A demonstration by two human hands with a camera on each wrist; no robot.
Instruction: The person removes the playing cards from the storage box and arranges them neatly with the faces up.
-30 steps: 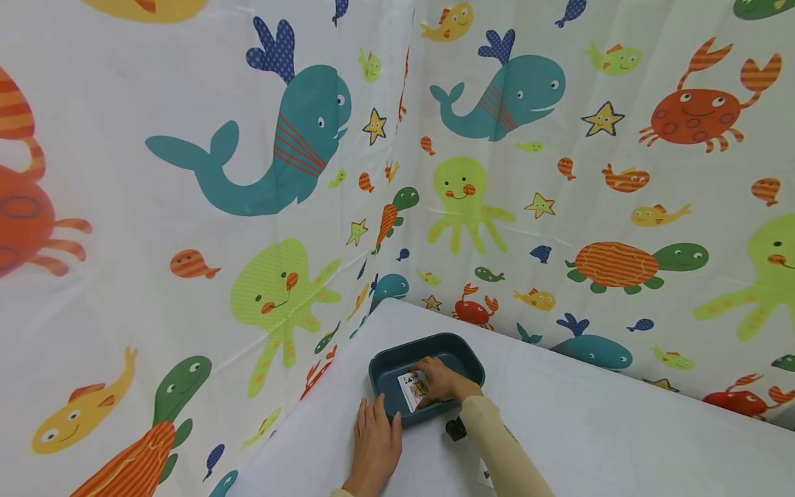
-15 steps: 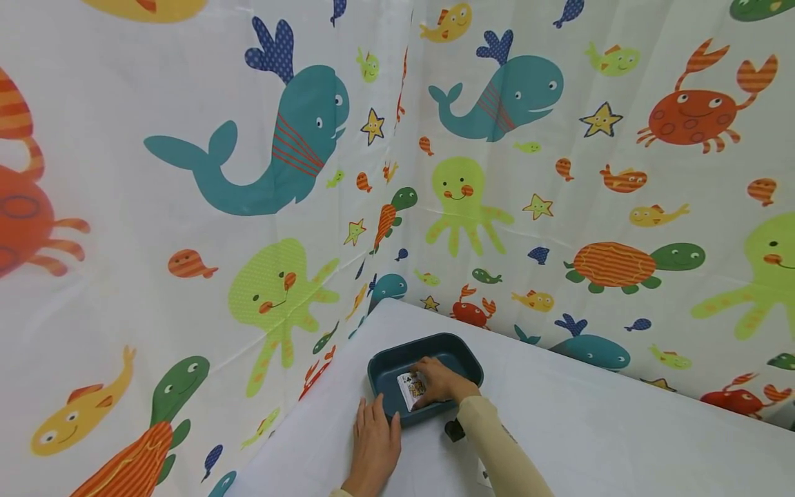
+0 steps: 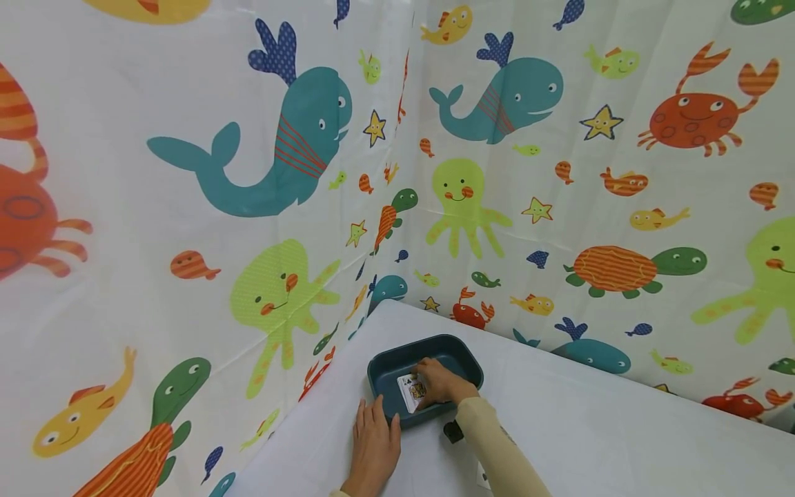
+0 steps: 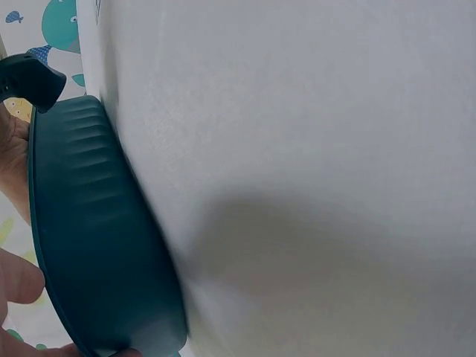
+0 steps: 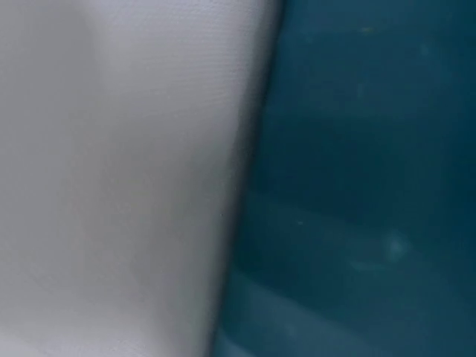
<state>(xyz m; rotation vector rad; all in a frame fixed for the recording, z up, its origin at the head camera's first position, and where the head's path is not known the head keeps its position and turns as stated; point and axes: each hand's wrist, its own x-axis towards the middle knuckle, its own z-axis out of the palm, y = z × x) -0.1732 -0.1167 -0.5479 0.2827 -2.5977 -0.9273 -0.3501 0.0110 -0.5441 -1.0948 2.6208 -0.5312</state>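
A dark teal tray (image 3: 456,345) with a raised rim sits on the white table. Inside it, several playing cards (image 3: 408,392) lie face up in a stack, a face card on top. My right hand (image 3: 439,381) reaches over the tray's near side and grips the cards' right side between thumb and fingers. Part of the stack is hidden by that hand. At the tray's near left corner, my left hand (image 3: 375,442) touches the outside with fairly straight fingers. In the left wrist view, fingertips (image 4: 22,279) meet the tray's rim. The right wrist view shows only blurred tray wall and tablecloth.
Another white card (image 3: 483,476) lies on the table, partly covered by the right sleeve (image 3: 499,445). A small black device (image 3: 453,432) is at the right wrist. Curtains (image 3: 528,276) printed with sea animals border the table at the left and back.
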